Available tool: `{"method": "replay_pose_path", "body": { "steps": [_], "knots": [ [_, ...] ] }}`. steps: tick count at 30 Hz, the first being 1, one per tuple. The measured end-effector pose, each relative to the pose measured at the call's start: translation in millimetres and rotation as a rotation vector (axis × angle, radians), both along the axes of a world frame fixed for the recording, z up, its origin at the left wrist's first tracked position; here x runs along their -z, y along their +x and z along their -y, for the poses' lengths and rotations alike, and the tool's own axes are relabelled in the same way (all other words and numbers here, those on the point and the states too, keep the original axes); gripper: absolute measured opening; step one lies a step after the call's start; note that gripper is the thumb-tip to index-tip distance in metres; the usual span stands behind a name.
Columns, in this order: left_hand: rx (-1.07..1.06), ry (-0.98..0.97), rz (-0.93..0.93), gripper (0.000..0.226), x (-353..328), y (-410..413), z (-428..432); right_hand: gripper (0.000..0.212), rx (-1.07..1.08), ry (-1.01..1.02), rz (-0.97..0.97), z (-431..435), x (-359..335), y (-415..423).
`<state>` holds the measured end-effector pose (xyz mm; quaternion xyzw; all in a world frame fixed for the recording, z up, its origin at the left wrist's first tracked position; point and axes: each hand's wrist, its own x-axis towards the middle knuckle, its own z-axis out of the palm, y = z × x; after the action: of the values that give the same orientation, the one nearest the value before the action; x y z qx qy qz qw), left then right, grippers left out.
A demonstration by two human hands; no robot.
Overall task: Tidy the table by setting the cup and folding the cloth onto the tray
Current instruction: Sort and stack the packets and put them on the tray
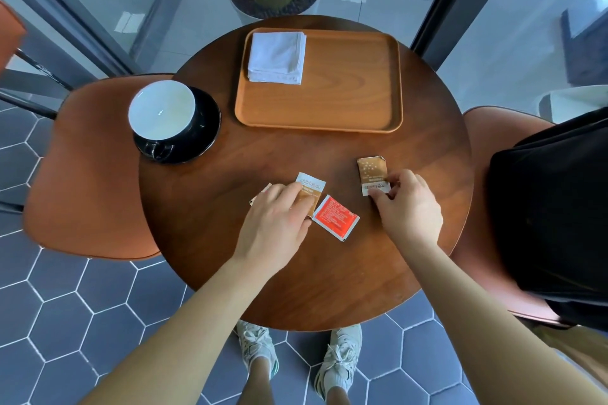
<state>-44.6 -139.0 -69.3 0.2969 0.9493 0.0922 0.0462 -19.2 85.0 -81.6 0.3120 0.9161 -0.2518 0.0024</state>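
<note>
Head: cloth (276, 56) on tray (345, 85), cup (161, 108) not; our left grip (276, 217) flat on left sachet (312, 187), right grip (409, 204) pinching right sachet (371, 169), gathering litter, we reckon.

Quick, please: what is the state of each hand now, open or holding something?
Left hand: fingers lie on the brown packet beside the red packet; held or not, cannot be told.
Right hand: pinches the rightmost packet.
</note>
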Motion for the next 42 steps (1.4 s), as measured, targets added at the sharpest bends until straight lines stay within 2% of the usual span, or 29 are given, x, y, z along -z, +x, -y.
{"method": "replay_pose_path", "body": {
  "steps": [5,10,12,14,16,18,20,22,24,26,29,32,35,38,42],
  "knots": [
    [-0.050,-0.014,0.044,0.036,-4,-6,-7,0.023,-0.044,-0.085,-0.045,-7,-3,-3],
    [-0.101,0.017,0.096,0.035,-7,-13,-14,0.025,-0.112,-0.084,-0.066,-9,-12,-18],
    [-0.113,0.020,0.105,0.036,-7,-11,-13,0.038,-0.138,-0.042,-0.007,-5,-15,-27],
    [-0.129,0.020,0.108,0.038,-6,-8,-12,0.049,-0.218,0.036,0.067,1,-16,-33],
    [-0.138,0.020,0.106,0.040,-6,-8,-15,0.044,-0.299,0.069,0.081,5,-17,-39],
    [-0.143,0.025,0.096,0.041,-6,-10,-18,0.042,-0.426,0.066,0.045,6,-19,-46],
    [-0.148,0.035,0.083,0.040,-7,-12,-18,0.051,-0.529,0.080,-0.012,4,-21,-51],
    [-0.149,0.041,0.076,0.039,-8,-12,-15,0.055,-0.460,0.068,-0.069,1,-20,-50],
    [-0.147,0.052,0.077,0.038,-6,-12,-11,0.045,-0.280,0.037,-0.096,-4,-15,-42],
    [-0.138,0.051,0.074,0.036,-3,-14,-8,0.047,-0.165,0.059,-0.033,-4,-10,-35],
    [-0.133,0.035,0.059,0.038,-2,-20,-13,0.069,-0.147,0.133,0.057,0,-8,-35],
    [-0.153,0.046,0.059,0.041,-4,-24,-21,0.062,-0.170,0.160,0.057,7,-7,-45],
    [-0.170,0.059,0.069,0.042,-5,-24,-21,0.048,-0.125,0.057,0.054,9,-8,-52],
    [-0.188,0.077,0.093,0.043,-6,-20,-16,0.031,-0.063,-0.106,-0.064,6,-12,-50],
    [-0.240,0.140,0.164,0.043,-8,-16,-16,0.043,0.109,-0.620,-0.119,11,-24,-43]
  ]
}}
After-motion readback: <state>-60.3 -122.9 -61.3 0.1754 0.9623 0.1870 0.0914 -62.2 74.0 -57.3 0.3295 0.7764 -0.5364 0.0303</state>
